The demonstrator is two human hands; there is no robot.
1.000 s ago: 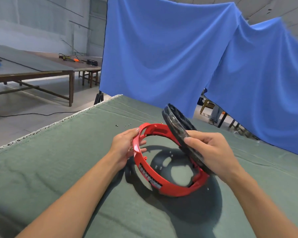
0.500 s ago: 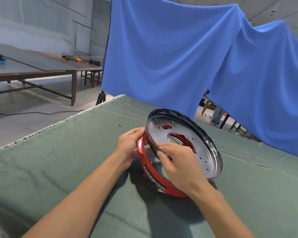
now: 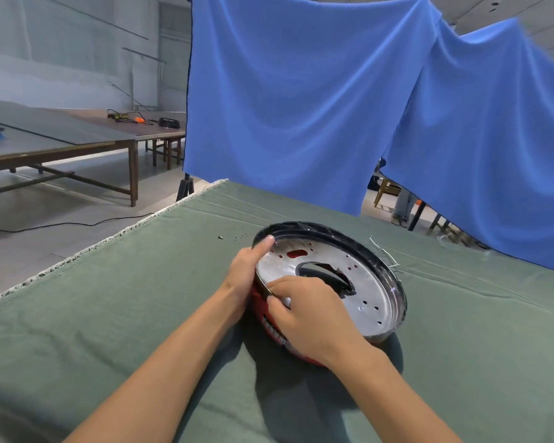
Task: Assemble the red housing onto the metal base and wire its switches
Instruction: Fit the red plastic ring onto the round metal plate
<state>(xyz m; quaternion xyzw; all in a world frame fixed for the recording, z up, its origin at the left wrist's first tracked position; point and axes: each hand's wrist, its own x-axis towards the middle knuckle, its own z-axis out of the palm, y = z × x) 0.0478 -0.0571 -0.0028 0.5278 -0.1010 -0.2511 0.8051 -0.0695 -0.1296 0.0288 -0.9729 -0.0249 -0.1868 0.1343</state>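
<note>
The round metal base (image 3: 365, 282), a shiny dish with a black rim, a central opening and several small holes, lies on top of the red housing ring (image 3: 263, 308) on the green cloth. Only the ring's near-left side shows; the rest is hidden under the dish and my hands. My left hand (image 3: 248, 266) grips the left side of both parts, thumb lying up along the dish's rim. My right hand (image 3: 311, 318) pinches the dish's near edge, fingers curled over it. White wires (image 3: 385, 254) stick out at the far right of the rim.
Several small screws (image 3: 234, 237) lie on the green cloth (image 3: 141, 314) beyond my left hand. The table's left edge (image 3: 109, 241) drops to the floor. A blue curtain (image 3: 301, 107) hangs behind the table. Wooden tables (image 3: 61, 145) stand far left.
My right hand swung the metal base from upright on edge down flat onto the red housing. My left hand stayed on the ring's left side and its thumb now lies on the rim.
</note>
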